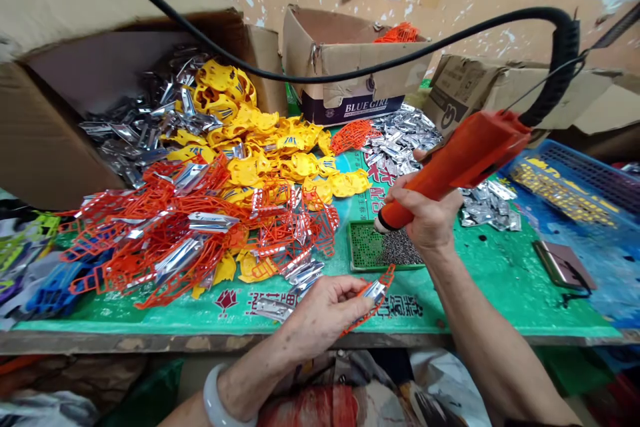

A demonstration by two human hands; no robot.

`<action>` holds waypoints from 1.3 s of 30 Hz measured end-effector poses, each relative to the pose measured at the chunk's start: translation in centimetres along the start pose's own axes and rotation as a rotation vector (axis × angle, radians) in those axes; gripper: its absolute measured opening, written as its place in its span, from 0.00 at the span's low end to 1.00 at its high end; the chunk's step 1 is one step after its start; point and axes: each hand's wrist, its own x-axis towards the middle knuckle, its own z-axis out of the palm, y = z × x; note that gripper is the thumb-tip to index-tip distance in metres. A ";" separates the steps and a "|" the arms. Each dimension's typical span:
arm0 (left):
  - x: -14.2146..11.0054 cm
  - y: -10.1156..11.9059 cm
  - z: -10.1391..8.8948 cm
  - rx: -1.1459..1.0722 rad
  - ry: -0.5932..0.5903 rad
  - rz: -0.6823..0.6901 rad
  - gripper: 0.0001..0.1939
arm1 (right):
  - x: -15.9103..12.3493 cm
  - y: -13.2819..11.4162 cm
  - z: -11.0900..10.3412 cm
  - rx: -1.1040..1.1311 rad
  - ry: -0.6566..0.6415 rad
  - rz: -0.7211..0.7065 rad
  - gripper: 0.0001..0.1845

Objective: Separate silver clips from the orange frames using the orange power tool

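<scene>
My right hand (431, 210) is wrapped round an orange electric screwdriver (453, 163), tilted with its tip down over the left part of a green tray (354, 260). Small dark screws (403, 248) are heaped in the tray's right part. Near the table's front edge, my left hand (333, 313) pinches an orange plastic frame (383, 287) with a shiny metal plate (373, 291) on it. Its fingers hide part of the frame. Left of that hand lie loose metal plates (273, 307) and a pile of orange plastic frames (165, 233), many with metal plates on them.
Yellow plastic parts (255, 140) and metal pieces spill from a cardboard box (45, 127) at left. Another box (330, 57) stands behind. Silver pieces (405, 137) lie beyond the tray. A blue basket (590, 173) and brown notebook (565, 263) are right. A black cable (320, 77) arches overhead.
</scene>
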 end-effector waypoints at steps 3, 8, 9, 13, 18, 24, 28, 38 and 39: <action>0.1 0.0 0.3 0.014 0.062 0.019 0.17 | -0.1 -0.1 0.1 -0.009 -0.009 -0.005 0.21; 0.0 -0.5 0.6 0.092 0.219 0.135 0.19 | 0.0 0.0 0.2 -0.022 -0.029 -0.016 0.23; -0.1 -0.5 0.6 0.127 0.212 0.163 0.17 | 0.0 0.1 0.2 -0.025 -0.034 -0.019 0.24; -0.4 -0.2 0.5 0.207 0.144 0.199 0.13 | 0.0 0.2 0.2 -0.024 -0.017 -0.018 0.22; -0.2 0.8 0.0 0.208 0.086 0.126 0.16 | 0.5 -0.8 0.1 0.080 -0.006 -0.012 0.21; -0.4 2.3 -1.0 0.186 -0.071 0.068 0.18 | 0.4 -6.8 -1.0 0.241 -0.071 -0.030 0.21; -0.5 2.4 -1.4 0.241 -0.069 0.027 0.20 | -1.6 -10.5 -1.7 0.302 -0.125 -0.021 0.25; -0.7 2.8 -0.6 0.305 -0.106 0.088 0.24 | -5.2 -10.7 -1.3 0.349 -0.329 0.133 0.31; -0.7 2.8 -0.6 0.308 -0.102 0.106 0.25 | -5.2 -10.6 -1.2 0.353 -0.343 0.140 0.32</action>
